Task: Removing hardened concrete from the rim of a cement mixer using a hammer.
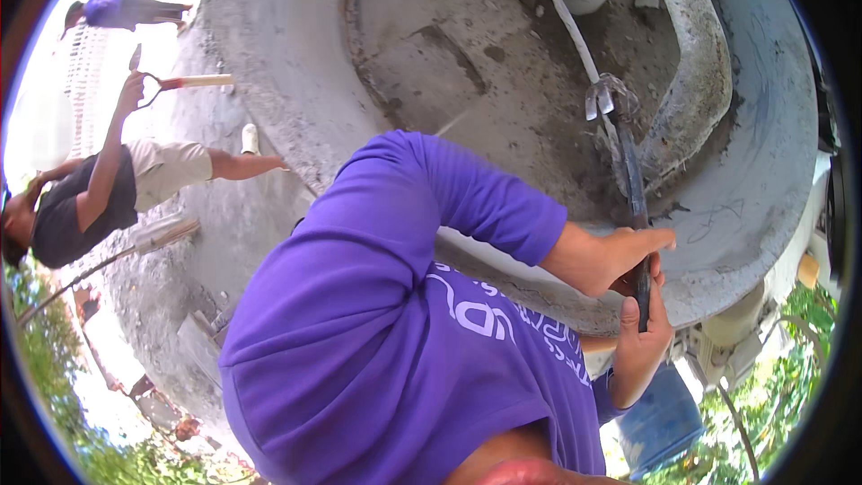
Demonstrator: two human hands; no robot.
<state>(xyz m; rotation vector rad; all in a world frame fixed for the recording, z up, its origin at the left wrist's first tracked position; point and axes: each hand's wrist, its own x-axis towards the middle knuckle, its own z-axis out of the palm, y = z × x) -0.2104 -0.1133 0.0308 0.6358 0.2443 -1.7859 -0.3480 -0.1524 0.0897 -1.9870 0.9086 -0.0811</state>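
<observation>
One dark-handled tool [636,184] with two metal prongs is held over one grey drum [754,242], near one curved, crusted bar [705,72]. Its handle is clamped by two hands: left hand [600,259] nearer the prongs, right hand [641,355] at the opposite end. Two other people [99,189] are seen.

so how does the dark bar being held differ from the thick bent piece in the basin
The dark bar is slim and nearly straight; the bent piece is thick and curved. The dark bar looks blackish, while the bent piece is pale grey and rough. The dark bar is held near its lower end; nobody touches the bent piece's visible part. Both extend into the grey basin.
</observation>
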